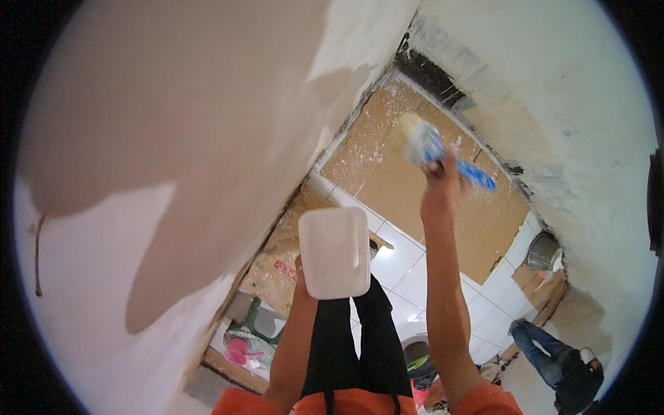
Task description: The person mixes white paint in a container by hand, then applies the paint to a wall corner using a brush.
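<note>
A wide paintbrush (415,142) with pale bristles and a blue-and-white handle is gripped in my right hand (443,181), raised over the cardboard and slightly blurred. Its bristles point up and left, apart from both walls. In front of my body, my left hand (299,270) holds a white rectangular plastic tub (335,252) by its left side. Most of that hand's fingers are hidden behind the tub. The tub's inside looks pale, and I cannot tell whether paint is in it.
Paint-spattered cardboard (394,180) covers white floor tiles (401,266) in the corner. A pale wall (207,104) rises at left, a patchy one (553,104) at right. A bucket (543,251) stands by the right wall. Another person (564,363) is at lower right. A pink scoop (238,351) lies lower left.
</note>
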A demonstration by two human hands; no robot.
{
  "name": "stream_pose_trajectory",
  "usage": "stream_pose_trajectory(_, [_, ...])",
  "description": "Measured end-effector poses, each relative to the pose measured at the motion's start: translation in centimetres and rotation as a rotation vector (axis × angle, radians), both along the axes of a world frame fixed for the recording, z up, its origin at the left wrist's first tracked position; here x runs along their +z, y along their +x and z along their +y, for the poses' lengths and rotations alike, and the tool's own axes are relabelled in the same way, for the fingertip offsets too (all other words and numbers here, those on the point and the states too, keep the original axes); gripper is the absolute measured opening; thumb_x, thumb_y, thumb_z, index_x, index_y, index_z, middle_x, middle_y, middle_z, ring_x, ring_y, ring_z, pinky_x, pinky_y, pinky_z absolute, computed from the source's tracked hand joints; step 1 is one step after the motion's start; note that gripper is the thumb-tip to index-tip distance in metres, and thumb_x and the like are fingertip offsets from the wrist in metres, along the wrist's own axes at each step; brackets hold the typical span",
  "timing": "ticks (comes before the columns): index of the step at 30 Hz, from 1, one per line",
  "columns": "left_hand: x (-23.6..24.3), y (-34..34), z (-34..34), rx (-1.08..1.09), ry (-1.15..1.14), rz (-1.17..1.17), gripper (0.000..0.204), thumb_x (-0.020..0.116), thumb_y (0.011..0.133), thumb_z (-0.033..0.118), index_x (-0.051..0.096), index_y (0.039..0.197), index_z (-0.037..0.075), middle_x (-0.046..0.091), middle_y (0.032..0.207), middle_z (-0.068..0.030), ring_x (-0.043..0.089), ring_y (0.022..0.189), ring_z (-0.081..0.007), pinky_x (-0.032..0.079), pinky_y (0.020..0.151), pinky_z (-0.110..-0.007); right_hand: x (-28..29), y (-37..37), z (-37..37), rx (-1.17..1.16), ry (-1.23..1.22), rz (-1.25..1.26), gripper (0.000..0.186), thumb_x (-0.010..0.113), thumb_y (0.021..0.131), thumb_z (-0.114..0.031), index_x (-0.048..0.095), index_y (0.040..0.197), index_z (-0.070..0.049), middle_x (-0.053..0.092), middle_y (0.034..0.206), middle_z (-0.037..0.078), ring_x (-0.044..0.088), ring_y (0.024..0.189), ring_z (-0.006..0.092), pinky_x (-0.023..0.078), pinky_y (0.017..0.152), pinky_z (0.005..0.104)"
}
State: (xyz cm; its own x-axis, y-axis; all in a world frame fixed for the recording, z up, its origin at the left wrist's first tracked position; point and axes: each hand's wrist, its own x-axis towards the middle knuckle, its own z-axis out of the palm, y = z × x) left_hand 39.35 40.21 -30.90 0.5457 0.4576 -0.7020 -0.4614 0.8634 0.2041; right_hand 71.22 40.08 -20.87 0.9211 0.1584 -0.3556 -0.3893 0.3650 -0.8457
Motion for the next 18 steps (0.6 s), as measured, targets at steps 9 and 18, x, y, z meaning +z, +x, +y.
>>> stream_pose_trajectory(9, [0.8, 6.8, -0.3, -0.114, -0.037, -0.214, 0.049, 0.045, 0.093, 0.037, 0.052, 0.128, 0.003, 0.062, 0.115, -0.0137, 0.063, 0.102, -0.0281, 0.056, 0.085, -0.044, 10.8, -8.5, -9.7, 0.215, -0.505, -0.207, 0.014, 0.06, 0.093, -0.01, 0.061, 0.096, 0.004, 0.064, 0.087, 0.01, 0.058, 0.062, 0.0122, 0.05, 0.056, 0.0269])
stream_pose_trajectory(18, [5.6, 12.3, -0.8, -0.176, 0.144, -0.228, 0.047, 0.042, 0.099, 0.033, 0.045, 0.137, 0.005, 0.057, 0.127, -0.0136, 0.059, 0.111, -0.0265, 0.053, 0.09, -0.044, 12.4, -8.4, -6.4, 0.675, -0.851, -0.889, 0.011, 0.065, 0.085, -0.006, 0.062, 0.084, 0.004, 0.06, 0.073, 0.013, 0.065, 0.058, 0.0228, 0.05, 0.051, 0.0312])
